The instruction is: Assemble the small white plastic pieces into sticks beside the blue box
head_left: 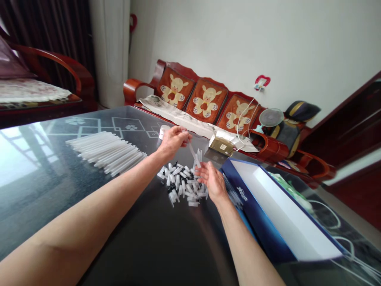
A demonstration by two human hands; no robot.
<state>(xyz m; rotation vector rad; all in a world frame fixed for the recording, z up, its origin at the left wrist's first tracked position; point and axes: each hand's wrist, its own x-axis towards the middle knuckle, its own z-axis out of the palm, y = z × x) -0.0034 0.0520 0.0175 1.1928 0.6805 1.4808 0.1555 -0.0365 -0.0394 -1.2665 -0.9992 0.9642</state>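
Observation:
My left hand (173,141) is raised over the dark glass table (59,190), its fingers pinched on the top end of a thin clear tube (192,151). My right hand (212,178) is just below it, palm up, fingers curled around the tube's lower end and a few small white pieces. Directly under both hands lies a heap of several small white and black caps (181,184). A fan-shaped stack of long white tubes (105,151) lies on the table to the left.
An open blue box with a white inside (285,214) lies at the right of the table. A roll of tape (163,131) and a small brown carton (220,145) sit beyond the hands. A wooden bench with cushions (205,99) stands behind, against the wall.

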